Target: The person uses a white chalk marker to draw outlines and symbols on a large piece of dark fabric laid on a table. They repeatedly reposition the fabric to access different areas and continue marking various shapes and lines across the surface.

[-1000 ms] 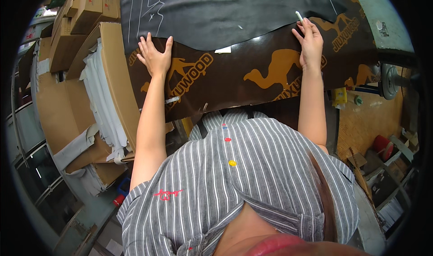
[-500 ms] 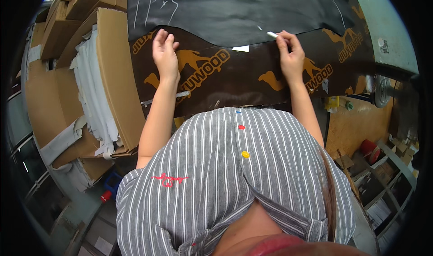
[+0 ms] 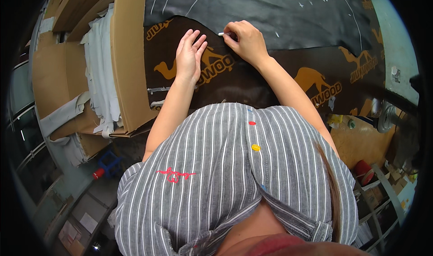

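Observation:
Pinched in the fingers of my right hand (image 3: 246, 40) is a short white chalk stick (image 3: 221, 34), its end pointing left by the wavy near edge of a black leather sheet (image 3: 252, 17). White lines and small crosses are drawn on the leather. To the left, my left hand (image 3: 190, 55) is held open with fingers apart, above the dark brown board (image 3: 225, 87) under the sheet, and nothing is in it. Whether the chalk touches the leather I cannot tell.
On the left, an open cardboard box (image 3: 128, 62) holds stacked pale grey sheets (image 3: 100, 66), with more cartons (image 3: 74, 8) behind. A pale green surface (image 3: 399, 66) borders the board on the right. Lower left is a blue stool (image 3: 108, 163); a red container (image 3: 364, 172) is lower right.
My right hand has moved left with the chalk, closer to my left hand. The left hand's fingers have spread. The whole view has shifted, and a small white piece by the leather's edge no longer shows.

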### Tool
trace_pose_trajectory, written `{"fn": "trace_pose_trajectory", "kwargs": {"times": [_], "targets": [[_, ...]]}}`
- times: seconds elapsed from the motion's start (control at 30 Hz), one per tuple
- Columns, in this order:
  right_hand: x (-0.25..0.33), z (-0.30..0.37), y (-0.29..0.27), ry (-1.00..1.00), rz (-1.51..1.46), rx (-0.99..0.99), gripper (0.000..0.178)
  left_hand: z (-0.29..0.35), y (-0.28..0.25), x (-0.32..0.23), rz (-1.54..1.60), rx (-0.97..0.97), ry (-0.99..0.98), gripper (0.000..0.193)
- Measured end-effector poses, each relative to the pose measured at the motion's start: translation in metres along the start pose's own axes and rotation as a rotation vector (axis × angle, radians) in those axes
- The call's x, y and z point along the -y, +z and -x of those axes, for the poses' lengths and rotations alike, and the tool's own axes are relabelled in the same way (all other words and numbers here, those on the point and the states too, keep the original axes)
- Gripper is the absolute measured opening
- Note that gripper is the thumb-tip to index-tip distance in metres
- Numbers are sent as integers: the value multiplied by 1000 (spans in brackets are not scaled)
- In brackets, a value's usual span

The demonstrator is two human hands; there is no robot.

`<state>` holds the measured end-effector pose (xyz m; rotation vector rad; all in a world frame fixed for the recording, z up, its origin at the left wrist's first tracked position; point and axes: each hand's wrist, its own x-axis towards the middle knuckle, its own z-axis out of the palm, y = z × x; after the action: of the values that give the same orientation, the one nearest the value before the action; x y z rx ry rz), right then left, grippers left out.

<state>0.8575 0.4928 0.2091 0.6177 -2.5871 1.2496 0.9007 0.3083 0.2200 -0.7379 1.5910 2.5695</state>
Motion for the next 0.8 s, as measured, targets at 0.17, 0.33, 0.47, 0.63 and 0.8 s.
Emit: {"fn": "trace_pose_trajectory", "kwargs": {"times": [0.17,0.33,0.47,0.63,0.8], "targets": [[-3,23,-25,84,11,24,8,1,5,-3,68,-11,-39,62],[-13,45,-45,268,-325,-31,11,-6,15,-10,104,-9,-90,62],[-71,42,-96,448,-563,-420,17,-19,24,-20,134,20,-293,65],[-155,46,-156,493,-614,-697,22,-22,58,-16,12,271,-375,63],[-152,49,-152,497,-434,-693,28,13,103,34,247,331,-549,35]]}}
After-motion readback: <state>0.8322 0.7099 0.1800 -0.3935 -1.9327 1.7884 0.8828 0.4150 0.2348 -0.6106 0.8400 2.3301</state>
